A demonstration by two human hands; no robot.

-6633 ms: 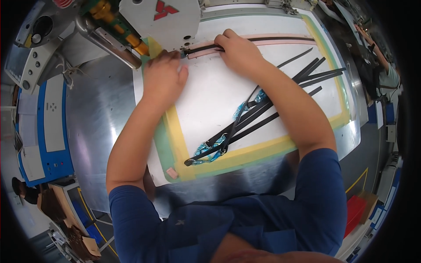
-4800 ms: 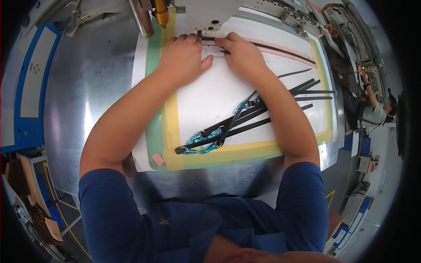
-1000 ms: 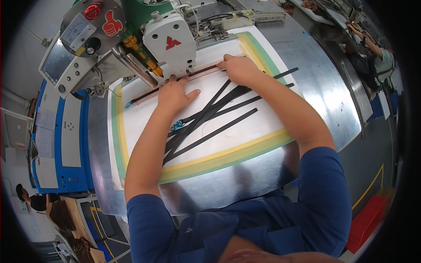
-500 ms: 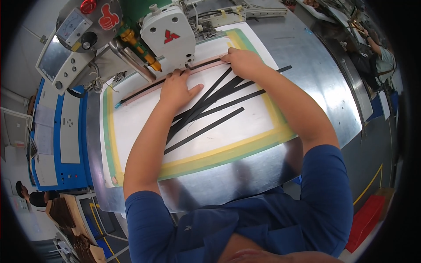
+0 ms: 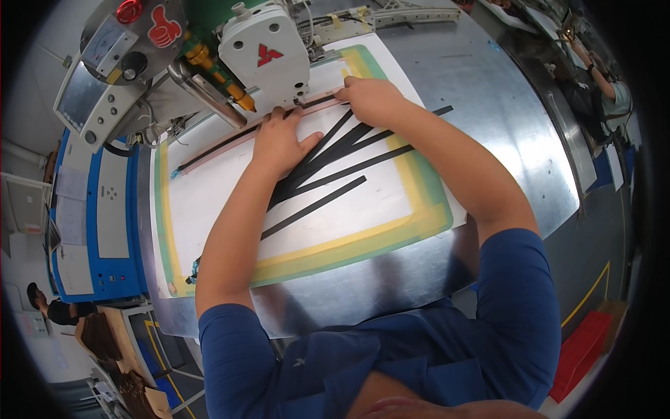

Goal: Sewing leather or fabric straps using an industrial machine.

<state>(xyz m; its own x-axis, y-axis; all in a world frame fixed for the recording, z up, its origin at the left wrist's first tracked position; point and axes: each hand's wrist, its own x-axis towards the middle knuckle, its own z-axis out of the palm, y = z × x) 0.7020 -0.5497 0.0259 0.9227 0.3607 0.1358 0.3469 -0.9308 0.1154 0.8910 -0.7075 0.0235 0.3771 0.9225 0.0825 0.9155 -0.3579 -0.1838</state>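
A white board (image 5: 335,216) edged in yellow and green tape lies under the sewing head (image 5: 262,59). Along its far side runs a pink-edged channel with a long black strip (image 5: 216,150) in it. My left hand (image 5: 279,143) rests beside this strip just left of the needle area, fingers spread and fingertips touching it. My right hand (image 5: 370,99) has its fingers drawn together at the strip's right end; the fingertips are partly hidden. Several loose black strips (image 5: 328,164) lie crossed on the board, partly under my left forearm.
A yellow and green cylinder (image 5: 216,70) and a control box with screen (image 5: 87,98) hang at the upper left. The board sits on a shiny metal table (image 5: 488,140). A blue cabinet (image 5: 112,230) stands left. Other people work at the far right and left; a red bin (image 5: 579,356) is lower right.
The board has slid a little left under the sewing head, carrying the strips along. My right hand has moved left with it, while my left hand stays nearly in place.
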